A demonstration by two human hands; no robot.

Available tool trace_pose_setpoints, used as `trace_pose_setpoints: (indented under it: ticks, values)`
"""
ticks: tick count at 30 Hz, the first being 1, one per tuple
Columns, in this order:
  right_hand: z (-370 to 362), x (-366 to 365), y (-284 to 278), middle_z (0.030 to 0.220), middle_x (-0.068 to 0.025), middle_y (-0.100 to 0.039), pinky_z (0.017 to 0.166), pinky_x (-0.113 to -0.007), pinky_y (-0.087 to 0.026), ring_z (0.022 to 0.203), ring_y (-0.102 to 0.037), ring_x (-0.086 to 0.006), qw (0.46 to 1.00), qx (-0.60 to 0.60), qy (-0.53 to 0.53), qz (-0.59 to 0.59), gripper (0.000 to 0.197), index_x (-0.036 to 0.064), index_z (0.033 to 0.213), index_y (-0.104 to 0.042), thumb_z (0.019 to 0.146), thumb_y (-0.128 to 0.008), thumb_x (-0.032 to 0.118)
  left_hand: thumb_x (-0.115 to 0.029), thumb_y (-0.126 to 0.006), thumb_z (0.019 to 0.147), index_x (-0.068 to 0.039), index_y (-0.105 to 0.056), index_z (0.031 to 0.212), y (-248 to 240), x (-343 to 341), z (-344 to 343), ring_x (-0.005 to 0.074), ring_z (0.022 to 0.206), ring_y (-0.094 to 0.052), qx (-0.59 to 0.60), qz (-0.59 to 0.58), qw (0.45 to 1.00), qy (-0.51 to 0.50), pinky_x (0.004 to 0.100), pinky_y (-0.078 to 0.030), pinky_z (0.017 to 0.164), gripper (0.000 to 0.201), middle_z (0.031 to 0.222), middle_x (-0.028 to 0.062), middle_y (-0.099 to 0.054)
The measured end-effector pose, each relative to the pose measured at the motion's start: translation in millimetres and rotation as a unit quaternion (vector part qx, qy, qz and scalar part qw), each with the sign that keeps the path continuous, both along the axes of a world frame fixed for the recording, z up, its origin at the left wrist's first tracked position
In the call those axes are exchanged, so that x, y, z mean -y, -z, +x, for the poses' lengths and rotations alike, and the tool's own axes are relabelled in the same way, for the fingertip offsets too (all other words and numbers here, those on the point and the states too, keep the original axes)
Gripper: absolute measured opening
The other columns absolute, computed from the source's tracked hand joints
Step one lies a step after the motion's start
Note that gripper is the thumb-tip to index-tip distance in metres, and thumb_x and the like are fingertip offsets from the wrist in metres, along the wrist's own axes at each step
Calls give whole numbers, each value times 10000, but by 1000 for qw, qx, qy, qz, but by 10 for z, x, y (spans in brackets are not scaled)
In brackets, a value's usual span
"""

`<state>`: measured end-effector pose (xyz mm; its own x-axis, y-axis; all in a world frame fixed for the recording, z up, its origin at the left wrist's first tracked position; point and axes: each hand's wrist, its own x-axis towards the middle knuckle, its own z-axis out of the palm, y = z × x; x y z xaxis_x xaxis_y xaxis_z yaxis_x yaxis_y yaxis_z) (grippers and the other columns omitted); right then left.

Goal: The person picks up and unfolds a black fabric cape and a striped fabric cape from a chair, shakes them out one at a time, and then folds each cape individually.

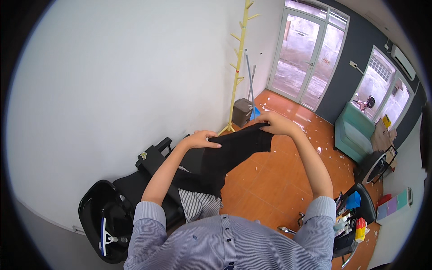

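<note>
A black garment (pixel 227 153) is stretched out in the air between my two hands, in front of my chest. My left hand (pixel 201 139) pinches its upper edge on the left, with the thumb lying on top of the cloth. At its far right end my right hand (pixel 274 123) grips a corner, fingers closed over the edge. The garment's lower part hangs down toward a grey-and-white striped cloth (pixel 198 204), which lies near the black padded chair (pixel 130 186). Whether the garment and the striped cloth are joined, I cannot tell.
Left of me, a black wash basin (pixel 92 204) holds a blue-and-white squeegee-like tool (pixel 104 236). Ahead stand a yellow coat rack (pixel 238 67) and a grey bin (pixel 242 111). White scraps litter the orange tiled floor (pixel 252 180). A trolley of bottles (pixel 344 222) and a green armchair (pixel 355 132) are right.
</note>
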<state>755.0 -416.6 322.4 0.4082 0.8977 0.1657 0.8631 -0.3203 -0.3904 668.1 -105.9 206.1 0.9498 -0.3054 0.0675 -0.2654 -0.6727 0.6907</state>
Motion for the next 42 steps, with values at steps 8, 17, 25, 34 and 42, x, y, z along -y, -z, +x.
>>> trace_pose_setpoints:
  ticks: [8,17,25,34,42]
  values:
    - [263,832,-148,885,-124,-546,774,-339,-419,854,-531,-277,990,-34,104,84,186,7,956,-621,771,-611,-7,-578,-661,704,-62,-662,1040,-201,152,101,203,864,-613,-248,185,948,81,313,-439,793,616,925,71,-675]
    - [193,1342,-71,901,-137,-591,795,-350,-439,884,-567,-276,974,52,183,122,216,3,952,-601,739,-630,28,-336,-736,718,-44,-630,842,10,24,389,162,741,-575,78,-3,997,-20,315,-445,662,334,813,69,-633]
    - [178,1638,-28,767,-75,-592,700,-297,-454,732,-567,-159,946,1,244,215,194,-11,868,-587,709,-676,54,-348,-685,758,-91,-600,979,-2,61,461,191,791,-554,166,-7,984,-71,376,-278,879,349,818,48,-632]
    - [163,1859,-152,770,-47,-634,656,-245,-459,717,-576,-100,922,-65,251,287,96,-27,815,-642,789,-647,66,-495,-722,675,-91,-608,638,-92,-38,423,229,634,-508,90,196,972,-89,387,-215,820,421,569,80,-537]
    - [259,2492,98,767,-39,-640,645,-229,-448,692,-574,-95,871,-186,302,339,142,-20,849,-649,808,-664,114,-387,-740,716,-69,-631,662,86,-642,254,95,634,-470,-92,-19,987,-131,287,-337,646,341,595,-39,-528]
